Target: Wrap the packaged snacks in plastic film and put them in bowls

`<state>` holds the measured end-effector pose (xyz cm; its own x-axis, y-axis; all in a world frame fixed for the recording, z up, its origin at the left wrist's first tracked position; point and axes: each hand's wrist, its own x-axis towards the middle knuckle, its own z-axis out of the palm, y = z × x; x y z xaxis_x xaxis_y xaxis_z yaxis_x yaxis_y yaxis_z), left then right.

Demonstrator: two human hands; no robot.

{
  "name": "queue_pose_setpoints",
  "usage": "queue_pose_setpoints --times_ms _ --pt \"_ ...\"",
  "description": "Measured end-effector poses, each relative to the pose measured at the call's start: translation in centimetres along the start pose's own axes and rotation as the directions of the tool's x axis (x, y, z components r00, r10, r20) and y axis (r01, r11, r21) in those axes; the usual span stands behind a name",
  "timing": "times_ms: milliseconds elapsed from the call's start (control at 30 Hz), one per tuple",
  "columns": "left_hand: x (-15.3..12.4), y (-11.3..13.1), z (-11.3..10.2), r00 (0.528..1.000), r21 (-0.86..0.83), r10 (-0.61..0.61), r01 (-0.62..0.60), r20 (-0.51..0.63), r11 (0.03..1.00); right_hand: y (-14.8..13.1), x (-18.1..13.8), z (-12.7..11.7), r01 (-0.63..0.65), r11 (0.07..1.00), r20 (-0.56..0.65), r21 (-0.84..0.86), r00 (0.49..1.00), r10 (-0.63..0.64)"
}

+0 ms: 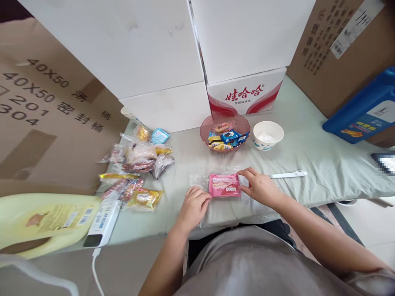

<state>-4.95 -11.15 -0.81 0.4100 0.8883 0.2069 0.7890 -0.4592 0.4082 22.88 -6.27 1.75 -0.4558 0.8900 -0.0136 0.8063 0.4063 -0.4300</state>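
A pink wafer packet (225,186) marked "nabati" lies flat near the front of the covered table. Clear plastic wrap (200,179) shows around it, with a bubbled texture at its left; I cannot tell whether the packet is inside it or on top. My left hand (194,204) is closed on the wrap at the packet's lower left, fingers curled and thumb against them. At the right edge, my right hand (262,187) grips the wrap, thumb and forefinger at the packet's corner. Part of the wrap is hidden under both hands.
Behind stand a pink bowl (203,135) of small snacks and a paper cup (268,135). A white, pen-like cutter (289,174) lies right. Wrapped snacks (140,154) are piled left, near a yellow jug (46,222) and white power bank (105,222). Boxes (247,96) border the back.
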Motion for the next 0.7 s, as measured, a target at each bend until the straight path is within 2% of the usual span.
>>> queue_pose_setpoints --times_ms 67,133,167,233,300,367,433,500,600,633,700 --pt "-0.6 0.6 -1.5 0.984 -0.114 0.037 -0.017 0.176 0.993 0.1 -0.7 -0.1 -0.001 0.999 0.078 0.040 0.997 -0.003" --pt "-0.8 1.2 -2.7 0.964 -0.207 0.031 0.026 0.264 0.978 0.1 -1.1 -0.2 0.005 0.999 0.160 0.045 0.987 -0.012" --pt "-0.5 1.4 -3.1 0.968 -0.239 0.015 0.047 0.250 0.970 0.0 -1.1 -0.2 0.004 0.999 0.182 0.033 0.983 -0.010" --pt "0.5 1.8 -3.2 0.993 -0.254 -0.021 0.051 0.120 0.966 -0.3 -0.7 -0.1 -0.007 1.000 0.154 0.002 0.988 0.006" --pt "2.1 1.9 -2.3 0.999 -0.181 -0.030 0.022 -0.042 0.983 -0.7 0.2 0.1 0.024 1.000 0.049 0.015 0.998 -0.024" --pt "3.4 1.7 -0.9 0.992 -0.044 -0.026 0.021 -0.123 0.999 -1.0 1.3 0.4 0.123 0.990 -0.056 0.065 0.991 -0.119" --pt "3.9 1.3 0.4 0.990 0.075 -0.051 0.061 -0.131 0.995 -1.1 2.2 0.9 0.247 0.963 -0.106 0.107 0.966 -0.235" --pt "3.4 0.8 1.1 0.982 0.139 -0.130 0.149 -0.138 0.979 -0.8 2.7 1.5 0.317 0.941 -0.095 0.118 0.947 -0.307" --pt "1.9 0.1 0.5 0.951 0.198 -0.278 0.301 -0.135 0.933 -0.1 2.9 2.4 0.311 0.944 -0.035 0.108 0.950 -0.309" --pt "1.6 0.1 0.1 0.946 0.212 -0.297 0.320 -0.133 0.924 0.0 2.9 2.7 0.298 0.949 -0.020 0.105 0.954 -0.298" --pt "1.8 0.4 -0.7 0.959 0.195 -0.252 0.273 -0.128 0.942 0.2 3.0 3.2 0.290 0.951 0.002 0.109 0.957 -0.292"
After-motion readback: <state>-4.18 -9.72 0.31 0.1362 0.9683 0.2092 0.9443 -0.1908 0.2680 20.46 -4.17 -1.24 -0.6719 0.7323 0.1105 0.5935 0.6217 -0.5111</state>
